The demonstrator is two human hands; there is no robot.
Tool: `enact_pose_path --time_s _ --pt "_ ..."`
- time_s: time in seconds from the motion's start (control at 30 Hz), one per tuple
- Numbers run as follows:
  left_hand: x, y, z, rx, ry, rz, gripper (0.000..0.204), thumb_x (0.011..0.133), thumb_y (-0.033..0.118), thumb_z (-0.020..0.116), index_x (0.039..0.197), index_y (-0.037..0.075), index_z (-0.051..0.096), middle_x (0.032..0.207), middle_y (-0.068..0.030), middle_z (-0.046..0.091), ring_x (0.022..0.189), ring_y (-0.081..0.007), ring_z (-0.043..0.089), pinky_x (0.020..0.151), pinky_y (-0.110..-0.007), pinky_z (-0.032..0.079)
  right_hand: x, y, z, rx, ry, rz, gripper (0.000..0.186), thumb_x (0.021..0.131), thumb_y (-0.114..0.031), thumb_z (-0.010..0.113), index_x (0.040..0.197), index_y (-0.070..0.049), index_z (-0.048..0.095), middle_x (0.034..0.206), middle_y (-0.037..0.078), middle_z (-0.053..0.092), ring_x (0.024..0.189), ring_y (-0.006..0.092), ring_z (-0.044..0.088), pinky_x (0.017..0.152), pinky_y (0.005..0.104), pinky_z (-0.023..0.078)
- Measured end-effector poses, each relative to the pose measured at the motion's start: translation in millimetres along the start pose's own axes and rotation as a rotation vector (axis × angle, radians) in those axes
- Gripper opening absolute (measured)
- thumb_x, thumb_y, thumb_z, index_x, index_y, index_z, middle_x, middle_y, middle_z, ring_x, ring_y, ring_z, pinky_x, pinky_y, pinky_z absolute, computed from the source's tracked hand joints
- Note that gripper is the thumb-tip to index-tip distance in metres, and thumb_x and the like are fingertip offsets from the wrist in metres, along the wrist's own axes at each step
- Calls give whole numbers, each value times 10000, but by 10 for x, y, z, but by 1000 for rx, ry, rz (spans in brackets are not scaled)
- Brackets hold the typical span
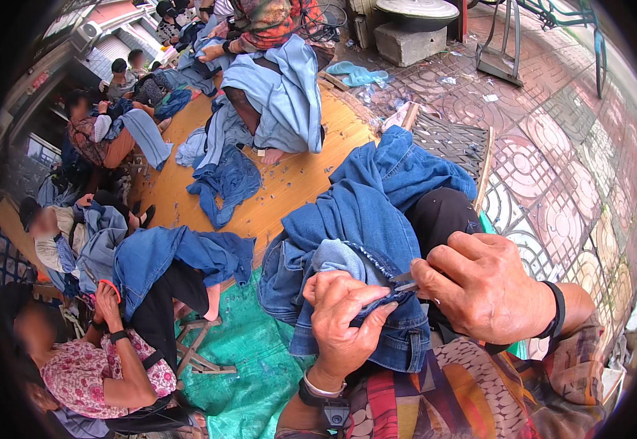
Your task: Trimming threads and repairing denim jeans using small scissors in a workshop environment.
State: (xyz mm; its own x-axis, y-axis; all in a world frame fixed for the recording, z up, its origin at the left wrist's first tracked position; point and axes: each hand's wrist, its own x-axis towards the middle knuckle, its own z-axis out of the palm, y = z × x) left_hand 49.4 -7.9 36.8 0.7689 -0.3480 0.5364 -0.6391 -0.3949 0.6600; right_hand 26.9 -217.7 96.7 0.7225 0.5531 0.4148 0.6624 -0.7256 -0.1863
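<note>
Blue denim jeans (362, 212) lie bunched over my lap, their frayed, pale-threaded edge turned up in front of me. My left hand (344, 314) is closed on that edge, pinching the denim between thumb and fingers. From the right, my right hand (479, 293) grips small metal snips (404, 282), whose tips touch or nearly touch the frayed edge beside my left thumb. The snips' handles are hidden inside my fingers. A lighter blue patch of denim (337, 257) shows just above my left hand.
A co-worker at left holds orange-handled scissors (112, 288) over denim. Other people sit farther along with garments. Light blue denim (282, 95) covers a person's lap ahead. Thread scraps litter the tan board (311, 164); a green sheet (252, 366) and woven seat (450, 139) are nearby.
</note>
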Motion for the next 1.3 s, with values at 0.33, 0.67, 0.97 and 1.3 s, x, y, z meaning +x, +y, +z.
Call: enact_pose_path --time_s 0.33,0.67,0.97,1.3 --pt "-4 2 14 36 23 30 217 632 138 807 808 111 682 747 -3 589 774 -221 527 800 -361 360 10 -45 -60 -41 -3 -15 358 615 -174 617 913 23 587 743 54 480 675 183 496 518 293 389" --pt "-11 -5 16 74 25 56 234 623 169 815 796 101 673 733 -27 579 767 -238 529 760 -354 387 23 -63 20 -22 7 19 355 648 -124 717 962 -19 591 737 24 485 618 168 492 485 308 388" --pt "-31 14 56 72 116 70 284 580 114 844 766 59 636 731 -43 561 751 -247 529 728 -359 436 29 -37 93 36 20 29 326 638 -131 667 934 -21 588 724 40 486 638 197 521 508 323 410" --pt "-64 -30 28 41 116 48 267 607 95 835 754 56 616 734 -53 554 755 -245 529 726 -353 437 -60 163 203 705 147 317 357 761 -196 768 1019 -17 600 819 84 633 728 213 631 610 321 477"
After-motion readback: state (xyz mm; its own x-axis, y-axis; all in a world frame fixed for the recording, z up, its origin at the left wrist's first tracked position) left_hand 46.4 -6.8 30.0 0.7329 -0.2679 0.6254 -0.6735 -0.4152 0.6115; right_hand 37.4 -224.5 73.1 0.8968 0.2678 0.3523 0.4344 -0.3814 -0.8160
